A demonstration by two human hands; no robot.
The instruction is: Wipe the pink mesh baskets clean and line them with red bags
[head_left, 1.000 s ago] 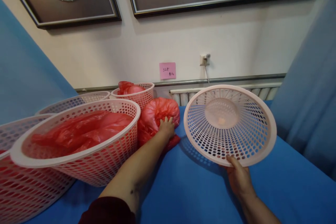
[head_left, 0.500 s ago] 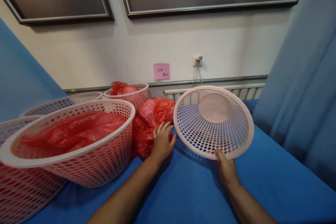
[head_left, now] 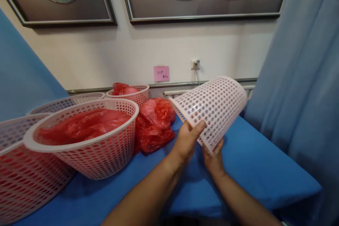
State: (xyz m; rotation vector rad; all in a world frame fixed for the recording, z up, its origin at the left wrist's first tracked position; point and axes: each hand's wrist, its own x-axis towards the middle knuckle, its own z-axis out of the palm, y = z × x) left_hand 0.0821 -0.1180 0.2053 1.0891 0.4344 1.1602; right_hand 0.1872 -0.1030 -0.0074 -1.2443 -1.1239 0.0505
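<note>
I am holding the pale pink basket (head_left: 212, 106) tipped on its side, its mouth facing down toward seven or eight o'clock and its base pointing toward two. My left hand (head_left: 185, 141) is pinching the rim, thumb lying over the outer wall and fingers going underneath, mostly out of sight. My right hand (head_left: 215, 159) is gripping the lowest part of the same rim, though some of those fingers are hidden too.

Handling it well is, I judge, a matter of letting the solid rim carry the load rather than pressing on the holed wall. With the base standing out so far from both hands, the weight is probably pulling away from me, so a steady, even squeeze is serving better than a hard one. My hands are sitting close together, and spacing them wider would likely be giving more control.

From my left hand, the basket's body is rising toward one o'clock; from my right, toward twelve. The crumpled red bag (head_left: 156, 130) is lying on the blue-covered table (head_left: 251, 169), near my left hand at ten o'clock, while a wide basket (head_left: 116, 159) holding red plastic is standing farther off at nine.
</note>
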